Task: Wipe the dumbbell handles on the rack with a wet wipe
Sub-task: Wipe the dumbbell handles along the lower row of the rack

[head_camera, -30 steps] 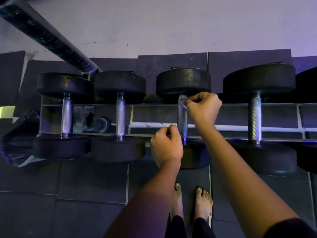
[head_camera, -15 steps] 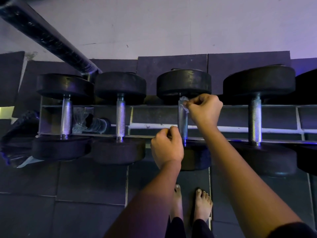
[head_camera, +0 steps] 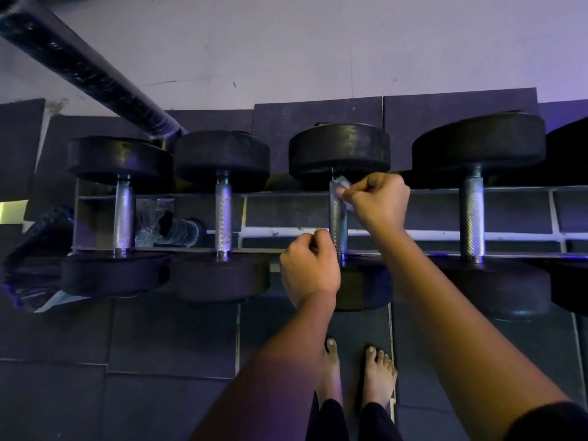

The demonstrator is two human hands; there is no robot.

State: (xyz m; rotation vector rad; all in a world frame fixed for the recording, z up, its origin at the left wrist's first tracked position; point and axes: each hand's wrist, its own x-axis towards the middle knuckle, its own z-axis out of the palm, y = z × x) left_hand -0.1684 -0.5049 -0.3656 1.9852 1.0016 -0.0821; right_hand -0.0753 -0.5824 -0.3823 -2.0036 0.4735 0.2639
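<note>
Head view: four dumbbells lie side by side across a rack (head_camera: pixel 413 234), each with its handle running from the far rail to the near one. Both hands are at the third dumbbell (head_camera: pixel 339 148) from the left.

The right hand (head_camera: pixel 378 202) is at the far end of its handle (head_camera: pixel 338 224), thumb and fingertips pinching a crumpled wipe (head_camera: pixel 342 188) against the metal just under the far weight.

The left hand (head_camera: pixel 310 265) is at the near end of the same handle, on its left side. Its fingers are curled and its thumb and forefinger are drawn together just beside the metal. I cannot tell whether they grip the handle, an end of the wipe or nothing. The two hands are apart, with a bare stretch of handle between them.

The first dumbbell (head_camera: pixel 123 214), the second (head_camera: pixel 223 214) and the fourth (head_camera: pixel 473 214) lie untouched. Crinkled clear plastic (head_camera: pixel 162 224) sits inside the rack between the first two handles. A dark bar (head_camera: pixel 89 68) slants down from the upper left to the rack's far corner.

Bare feet (head_camera: pixel 378 380) stand on the dark floor mats (head_camera: pixel 159 338) below the rack.
</note>
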